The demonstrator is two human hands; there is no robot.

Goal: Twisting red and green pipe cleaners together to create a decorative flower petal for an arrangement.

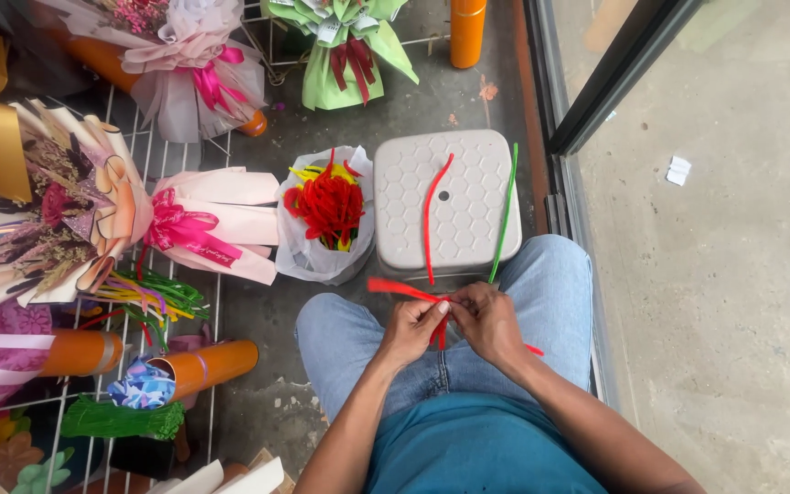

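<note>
**Red pipe cleaners pinched between both hands over the lap**

Red pipe cleaners (404, 290), thin, fuzzy and flexible, are being held above the person's denim-covered knees. The left hand (411, 331) is pinching the stems between thumb and forefinger, fingers pressed together. The right hand (491, 322) is closing its fingertips on the same bundle from the other side, just touching the left. One flattened red end is projecting left of the grip; a short red tip is showing beyond the right wrist.

Directly ahead of the hands, a square grey plastic stool (468, 229) with a honeycomb-embossed top is carrying one loose red stem (430, 220) and one green stem (505, 212), both lying lengthwise. Just left of the stool, a white plastic bag (304, 256) is holding red and yellow stems. Paper-wrapped bouquets with pink ribbon are lying on a wire rack further left.
</note>
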